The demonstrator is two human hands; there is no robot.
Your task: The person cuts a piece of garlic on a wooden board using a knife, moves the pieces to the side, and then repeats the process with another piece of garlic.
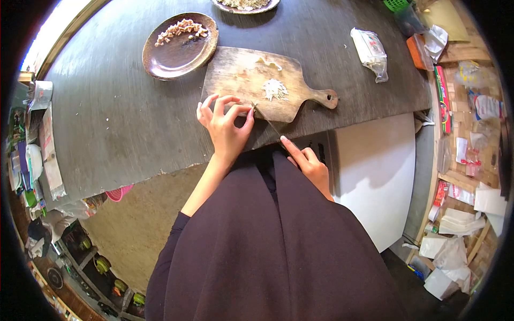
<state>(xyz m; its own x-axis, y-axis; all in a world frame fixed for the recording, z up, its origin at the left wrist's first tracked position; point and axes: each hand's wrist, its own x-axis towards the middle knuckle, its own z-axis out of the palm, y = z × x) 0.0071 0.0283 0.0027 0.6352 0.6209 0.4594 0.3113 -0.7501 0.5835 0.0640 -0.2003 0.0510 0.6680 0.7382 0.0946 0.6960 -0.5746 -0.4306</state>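
Note:
A wooden cutting board (230, 72) with a handle lies on the dark table. On it are a small pile of chopped white pieces (275, 90) and a thin pale strip (269, 63). My left hand (227, 125) is at the board's near edge, thumb and fingertips pinched together; what they hold is too small to name. My right hand (311, 170) is closed around a knife (272, 125), its handle mostly hidden by the fingers. The narrow blade slants up and left over the board's edge, its tip beside my left fingertips.
Behind the board stands a brown plate (174, 59) with small diced pieces (182, 31). Another plate (262, 8) with pale food is at the far edge. A white plastic packet (369, 51) lies to the right. Shelves with packages (460, 222) line the right side.

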